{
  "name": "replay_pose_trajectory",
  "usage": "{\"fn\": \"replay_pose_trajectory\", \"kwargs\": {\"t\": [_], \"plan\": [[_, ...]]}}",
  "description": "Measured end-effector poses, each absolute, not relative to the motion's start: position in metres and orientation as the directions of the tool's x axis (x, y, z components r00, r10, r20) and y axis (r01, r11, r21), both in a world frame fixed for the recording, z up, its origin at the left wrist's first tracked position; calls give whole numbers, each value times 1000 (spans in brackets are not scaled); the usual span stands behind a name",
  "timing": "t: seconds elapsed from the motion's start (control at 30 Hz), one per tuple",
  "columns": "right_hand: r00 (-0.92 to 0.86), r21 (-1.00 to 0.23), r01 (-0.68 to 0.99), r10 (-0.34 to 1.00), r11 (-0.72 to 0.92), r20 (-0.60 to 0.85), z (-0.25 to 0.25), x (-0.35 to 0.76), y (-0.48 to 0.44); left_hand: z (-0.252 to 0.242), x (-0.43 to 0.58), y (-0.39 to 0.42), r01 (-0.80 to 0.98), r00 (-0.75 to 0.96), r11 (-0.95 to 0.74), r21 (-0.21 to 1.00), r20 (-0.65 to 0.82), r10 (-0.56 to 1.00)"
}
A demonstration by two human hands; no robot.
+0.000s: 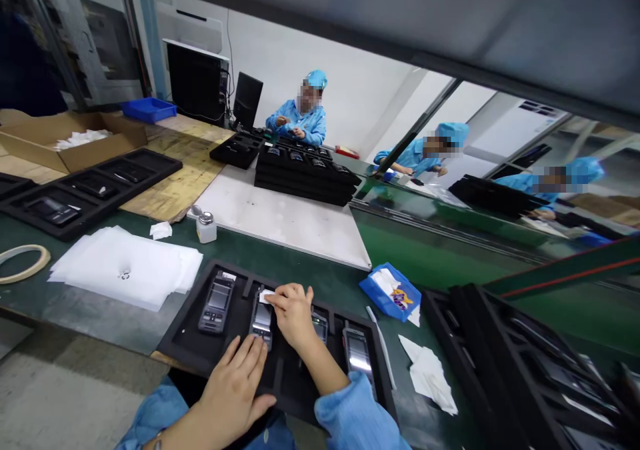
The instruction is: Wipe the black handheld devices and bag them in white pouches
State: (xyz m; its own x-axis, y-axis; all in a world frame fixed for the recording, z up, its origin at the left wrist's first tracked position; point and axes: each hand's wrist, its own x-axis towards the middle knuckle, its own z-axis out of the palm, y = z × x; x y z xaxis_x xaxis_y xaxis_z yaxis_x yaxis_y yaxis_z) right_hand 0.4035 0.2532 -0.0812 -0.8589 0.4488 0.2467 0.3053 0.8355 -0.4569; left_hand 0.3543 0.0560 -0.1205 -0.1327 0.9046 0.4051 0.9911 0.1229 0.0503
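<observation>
A black foam tray lies in front of me with handheld terminals in its compartments. My left hand rests with flat, extended fingers at the lower end of the second handheld terminal. At that terminal's upper end, the bent fingers of my right hand press together on a small white piece of cloth or paper. Left of it lies another handheld terminal with a white tag at its top. My right hand and forearm partly cover a third terminal; a fourth terminal lies at the right.
White sheets, a dispenser bottle and a tape roll lie left and beyond. A blue bin and crumpled wipes are at right, beside stacked foam trays. Co-workers sit across the bench.
</observation>
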Motion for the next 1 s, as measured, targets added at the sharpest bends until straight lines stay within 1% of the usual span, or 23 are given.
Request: {"fn": "replay_pose_trajectory", "kwargs": {"t": [0.13, 0.17, 0.27, 0.33, 0.47, 0.5, 0.6, 0.73, 0.77, 0.9, 0.93, 1.0], "plan": [[-924, -398, 217, 319, 891, 210, -86, 417, 237, -123, 353, 56, 993, -118, 102, 61, 384, 916], [-927, -394, 216, 315, 893, 206, -86, 418, 237, -123, 353, 57, 994, -110, 94, 60, 377, 919], [-895, -374, 289, 387, 881, 221, -82, 405, 240, -122, 352, 58, 994, -110, 95, 60, 360, 926], [-889, -359, 306, 400, 881, 224, -80, 397, 241, -123, 352, 59, 992, -122, 103, 68, 370, 921], [-946, -395, 203, 284, 896, 159, -79, 404, 233, -129, 351, 60, 990, -135, 105, 93, 436, 890], [-949, -404, 196, 277, 893, 150, -78, 406, 231, -130, 350, 60, 991, -130, 100, 91, 445, 886], [-936, -374, 227, 308, 899, 172, -75, 396, 237, -131, 350, 58, 994, -101, 79, 70, 421, 901], [-934, -327, 216, 292, 920, 206, -74, 374, 261, -129, 349, 58, 994, -104, 83, 71, 391, 914], [-927, -325, 229, 308, 917, 214, -75, 375, 265, -129, 349, 58, 994, -105, 83, 73, 390, 915], [-855, -346, 369, 461, 862, 236, -85, 404, 258, -130, 351, 60, 993, -108, 82, 81, 394, 913], [-847, -359, 381, 477, 852, 235, -87, 414, 252, -131, 351, 60, 993, -112, 85, 83, 399, 910], [-858, -391, 351, 459, 851, 229, -91, 431, 239, -131, 351, 60, 992, -115, 88, 85, 410, 905]]}}
